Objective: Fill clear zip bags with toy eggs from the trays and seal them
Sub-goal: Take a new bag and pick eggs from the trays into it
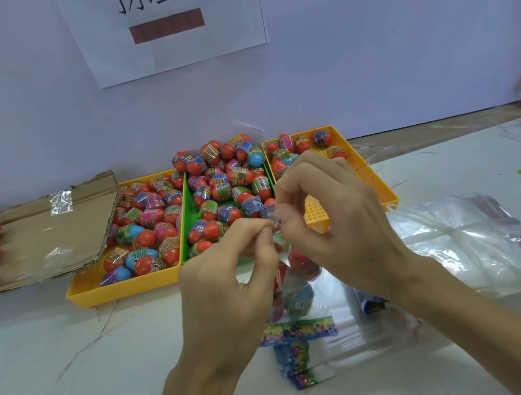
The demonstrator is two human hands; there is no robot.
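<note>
Several spare bags (316,344) lie flat under our wrists, and a looser heap (470,250) sits just right of the right hand (336,218). Above them, that hand and the left hand (229,283) each pinch the top edge of the bag (288,284) between thumb and forefinger. The fingertips nearly meet and the other fingers are loosely curled. The bag hangs just below the fingertips, between the two palms, with a few eggs (301,259) inside. We cannot tell whether its zip is closed.

We judge the film to be thin, soft and slippery, so it will likely sag and twist under even this light load. The stiffer zip strip at the mouth looks the best place to hold, pinching along it to seal. The eggs look like hard, smooth plastic and would probably roll if spilled.

Beyond the fingertips stand the trays (122,288), well stocked. A box (50,234) lies far left of the left hand, and a sign (165,22) hangs farthest off, on the wall.
</note>
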